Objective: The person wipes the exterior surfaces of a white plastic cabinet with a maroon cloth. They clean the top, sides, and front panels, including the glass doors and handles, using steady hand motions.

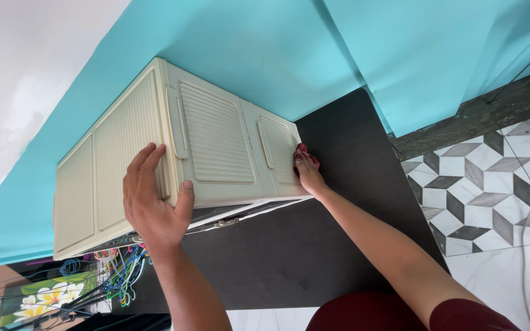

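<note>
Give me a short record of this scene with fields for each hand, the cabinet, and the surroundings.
Left hand: grips the corner edge of the cream plastic louvered cabinet
Right hand: presses a small red cloth against the cabinet's far side
Cabinet: two slatted doors, both shut
Surroundings: turquoise wall, dark mat, patterned grey and white floor tiles, coloured wire hangers

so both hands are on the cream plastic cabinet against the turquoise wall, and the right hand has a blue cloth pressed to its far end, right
Not quite. The cloth under the right hand is pinkish red, not blue, as the head view shows. The rest holds: the left hand grips the cream cabinet at its corner, against the turquoise wall.
</note>
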